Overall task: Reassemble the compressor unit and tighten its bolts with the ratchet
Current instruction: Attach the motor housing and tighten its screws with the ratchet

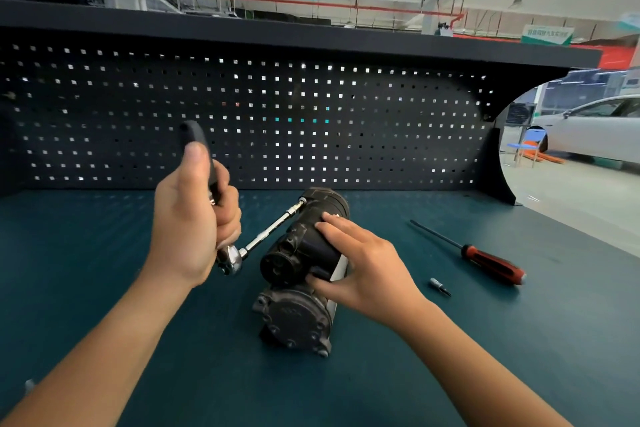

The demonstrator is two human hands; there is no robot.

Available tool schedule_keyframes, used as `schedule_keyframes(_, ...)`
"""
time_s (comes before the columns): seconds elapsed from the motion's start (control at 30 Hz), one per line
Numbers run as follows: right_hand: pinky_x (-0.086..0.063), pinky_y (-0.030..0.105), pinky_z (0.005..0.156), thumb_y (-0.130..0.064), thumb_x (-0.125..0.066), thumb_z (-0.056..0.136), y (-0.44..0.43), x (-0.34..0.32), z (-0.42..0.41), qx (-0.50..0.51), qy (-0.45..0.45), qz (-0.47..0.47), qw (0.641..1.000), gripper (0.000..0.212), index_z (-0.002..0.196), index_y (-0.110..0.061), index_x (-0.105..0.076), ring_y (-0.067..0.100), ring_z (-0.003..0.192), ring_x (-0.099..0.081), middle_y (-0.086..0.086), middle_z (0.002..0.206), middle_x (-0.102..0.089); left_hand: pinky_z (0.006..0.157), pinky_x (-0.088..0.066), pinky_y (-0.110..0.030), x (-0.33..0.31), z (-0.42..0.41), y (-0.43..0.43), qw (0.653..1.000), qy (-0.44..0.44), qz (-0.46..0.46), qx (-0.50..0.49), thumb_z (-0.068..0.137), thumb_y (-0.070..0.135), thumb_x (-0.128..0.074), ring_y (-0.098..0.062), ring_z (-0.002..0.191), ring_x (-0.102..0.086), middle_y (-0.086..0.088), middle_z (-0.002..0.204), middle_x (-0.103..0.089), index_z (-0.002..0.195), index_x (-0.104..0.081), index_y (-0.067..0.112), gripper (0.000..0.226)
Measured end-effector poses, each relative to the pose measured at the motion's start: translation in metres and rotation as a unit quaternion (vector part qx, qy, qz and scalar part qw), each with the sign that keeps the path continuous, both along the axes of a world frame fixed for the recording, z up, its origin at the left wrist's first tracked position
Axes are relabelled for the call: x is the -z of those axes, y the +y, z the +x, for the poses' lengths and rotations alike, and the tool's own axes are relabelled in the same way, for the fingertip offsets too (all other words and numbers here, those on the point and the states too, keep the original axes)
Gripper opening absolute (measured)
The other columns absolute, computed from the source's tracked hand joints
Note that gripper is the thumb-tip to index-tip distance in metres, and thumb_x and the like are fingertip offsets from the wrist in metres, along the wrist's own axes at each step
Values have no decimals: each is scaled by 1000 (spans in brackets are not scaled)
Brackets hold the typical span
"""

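The left hand (194,218) is wrapped tight round the black handle of the ratchet (230,258), hiding the middle of it. From the ratchet's chrome head a long extension bar (273,227) runs up to the far end of the compressor (298,253). The right hand (363,267) clasps the compressor's dark body, fingers curved over the top and thumb against the near side, covering its right flank. The compressor lies on its side mid-bench on the teal mat (207,374). To its right, well apart, lie one red-and-black screwdriver (485,258) and one small loose bit (439,286). A perforated back panel (242,114) closes off the bench. One white car (595,128) stands beyond, at right.
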State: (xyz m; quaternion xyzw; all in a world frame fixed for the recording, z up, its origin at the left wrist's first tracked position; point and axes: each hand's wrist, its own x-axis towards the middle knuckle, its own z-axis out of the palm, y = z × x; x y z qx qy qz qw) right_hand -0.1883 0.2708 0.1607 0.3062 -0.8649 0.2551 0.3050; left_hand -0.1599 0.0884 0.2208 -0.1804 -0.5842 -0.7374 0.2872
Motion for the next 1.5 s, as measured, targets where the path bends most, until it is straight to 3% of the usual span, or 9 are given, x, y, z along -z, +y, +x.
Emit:
schedule_keyframes(0.2, -55, 54, 74, -14, -83, 59, 0, 3, 8, -7, 43, -20, 999, 55, 108, 3, -66, 41, 107, -61, 20, 118, -63, 36, -21, -12, 0, 9, 17, 997, 48, -58, 15, 72, 51, -40, -1, 29, -20, 5, 33, -28, 54, -37, 21, 36)
schedule_keyframes(0.4, -43, 52, 98, -24, -77, 73, -1, -4, 5, 16, -3, 20, 1000, 62, 127, -2, -55, 32, 130, -45, 15, 140, -46, 37, -25, -12, 7, 12, 28, 984, 111, -135, 19, 77, 49, -39, 2, 32, -27, 12, 36, -34, 63, -33, 13, 40)
schedule_keyframes(0.57, -48, 54, 91, -20, -78, 69, -2, -3, 7, 21, 18, 18, 999, 59, 121, 1, -59, 36, 122, -52, 17, 134, -53, 38, -27, -12, 8, 11, 25, 976, 126, -177, 27, 82, 53, -48, 3, 34, -29, 12, 38, -36, 65, -36, 13, 45)
schedule_keyframes(0.73, -41, 33, 101, -27, -76, 74, -8, 4, 5, 22, 11, -26, 999, 61, 128, -6, -56, 24, 129, -47, 10, 140, -48, 34, -16, -10, 6, -4, 2, 995, -28, 99, -15, 93, 56, -31, -3, 30, -16, 13, 37, -24, 62, -33, 17, 50)
schedule_keyframes(0.93, -37, 24, 98, -22, -79, 70, -11, 8, 7, 29, 3, -73, 997, 58, 123, -6, -60, 21, 125, -51, 8, 135, -53, 33, -17, -15, 37, -25, -28, 825, -187, 527, 78, 95, 40, -35, -8, 29, -18, 8, 38, -20, 59, -28, 18, 43)
schedule_keyframes(1.1, -55, 42, 83, -18, -81, 64, -11, 10, 13, 47, 26, -71, 996, 54, 114, -1, -65, 27, 113, -61, 12, 126, -60, 33, -17, -19, 27, -15, -13, 885, -131, 445, 42, 93, 54, -32, -10, 33, -15, 8, 43, -18, 59, -32, 18, 49)
schedule_keyframes(1.23, -58, 38, 62, -22, -90, 52, -6, 14, 20, 89, 87, -27, 992, 58, 101, 2, -70, 31, 98, -67, 17, 111, -67, 34, -17, -20, 23, -4, -1, 912, -131, 389, 19, 94, 58, -27, -11, 35, -15, 8, 44, -17, 61, -31, 18, 51)
schedule_keyframes(1.37, -49, 38, 92, -33, -76, 73, -6, 1, 17, 77, -2, 11, 997, 63, 128, -10, -56, 20, 126, -49, 6, 140, -49, 35, -21, -17, 23, -7, -12, 901, -157, 403, 27, 93, 59, -29, -9, 34, -18, 8, 43, -20, 64, -33, 17, 51)
schedule_keyframes(1.5, -43, 35, 99, -47, -70, 77, -14, -8, 9, 82, -50, 44, 994, 71, 138, -18, -46, 18, 128, -45, -2, 148, -37, 37, -26, -11, 28, -16, -36, 843, -166, 509, 48, 96, 53, -32, -4, 30, -28, 9, 38, -28, 64, -33, 17, 48)
